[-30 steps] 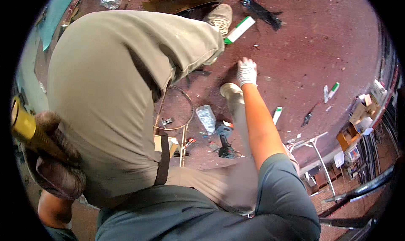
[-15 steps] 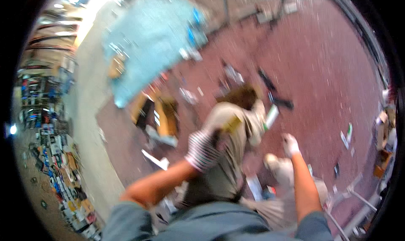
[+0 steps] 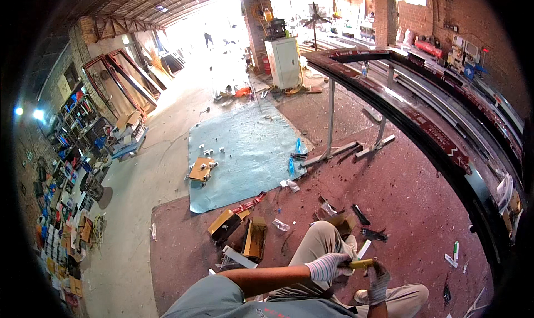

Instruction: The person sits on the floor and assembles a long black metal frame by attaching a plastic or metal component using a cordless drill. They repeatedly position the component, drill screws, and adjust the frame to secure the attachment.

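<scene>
My left hand (image 3: 327, 267), in a striped work glove, reaches across my lap and is closed round one end of a short yellow object (image 3: 361, 264). At the other end of it is my gloved right hand (image 3: 379, 283), its fingers bent against the object. The kind of object is too small to make out. It lies roughly level between the two hands, above my lower legs. My bent left knee (image 3: 324, 233) in beige trousers rises just beyond the left hand.
Opened cardboard boxes (image 3: 256, 237) lie left of my knee. Black scraps (image 3: 374, 234) lie ahead. A light-blue sheet (image 3: 239, 151) with a flat cardboard piece (image 3: 201, 169) covers floor farther off. A long dark frame (image 3: 423, 129) on metal stands (image 3: 332, 117) runs along the right.
My head view has swung up from the floor to the wider workshop. The right hand has moved from apart on the right to meet the yellow object held in the left.
</scene>
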Demonstrator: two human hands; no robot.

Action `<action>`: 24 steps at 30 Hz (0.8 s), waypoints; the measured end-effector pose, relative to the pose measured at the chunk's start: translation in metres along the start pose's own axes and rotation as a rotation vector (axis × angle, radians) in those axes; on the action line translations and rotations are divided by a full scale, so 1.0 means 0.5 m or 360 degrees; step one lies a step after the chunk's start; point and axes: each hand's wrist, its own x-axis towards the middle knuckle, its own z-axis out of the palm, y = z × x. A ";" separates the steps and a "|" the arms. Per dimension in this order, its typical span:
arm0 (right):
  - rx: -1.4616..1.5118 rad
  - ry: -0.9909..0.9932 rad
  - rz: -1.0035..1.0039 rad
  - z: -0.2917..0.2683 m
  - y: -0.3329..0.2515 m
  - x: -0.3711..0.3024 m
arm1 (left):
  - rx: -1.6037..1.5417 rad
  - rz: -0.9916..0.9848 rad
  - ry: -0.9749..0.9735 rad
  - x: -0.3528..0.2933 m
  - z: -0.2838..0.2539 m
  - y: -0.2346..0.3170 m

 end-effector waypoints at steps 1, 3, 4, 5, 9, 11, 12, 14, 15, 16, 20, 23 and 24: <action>0.0038 -0.0025 -0.0079 -0.009 -0.011 -0.020 | -0.0033 -0.0098 -0.0014 -0.007 0.015 0.016; 0.0047 0.0025 -0.0110 -0.011 -0.044 -0.045 | 0.0113 -0.0128 -0.0003 -0.006 0.036 0.016; 0.0067 0.0084 -0.0136 -0.004 -0.063 -0.057 | 0.0285 -0.0068 0.0008 -0.003 0.045 0.004; 0.0089 0.0142 -0.0163 -0.002 -0.081 -0.065 | 0.0281 0.0033 0.0018 0.000 0.050 -0.007; 0.0059 0.0120 -0.0286 -0.021 -0.130 -0.070 | 0.0621 0.0317 -0.0011 -0.021 0.067 0.112; -0.0061 0.0077 -0.0362 -0.035 -0.131 -0.076 | 0.0812 0.0322 -0.0054 -0.044 0.067 0.192; -0.0014 0.0107 -0.0345 -0.032 -0.139 -0.080 | 0.0831 0.0293 -0.0089 -0.045 0.064 0.210; 0.0078 0.0169 -0.0312 -0.022 -0.156 -0.091 | 0.0768 0.0232 -0.0168 -0.042 0.065 0.222; 0.0064 0.0156 -0.0325 -0.022 -0.163 -0.094 | 0.0688 0.0198 -0.0211 -0.041 0.065 0.222; 0.0050 0.0144 -0.0339 -0.023 -0.168 -0.098 | 0.0608 0.0164 -0.0254 -0.041 0.065 0.220; 0.0778 0.0216 -0.0037 -0.004 -0.169 -0.094 | 0.0438 0.0150 -0.0450 -0.035 0.076 0.192; 0.0562 0.0139 -0.0002 -0.043 -0.059 -0.111 | -0.0364 -0.0240 -0.0828 -0.022 0.083 0.188; 0.0924 0.0050 0.0226 -0.028 -0.124 -0.111 | -0.0230 -0.0111 -0.0902 -0.022 0.085 0.222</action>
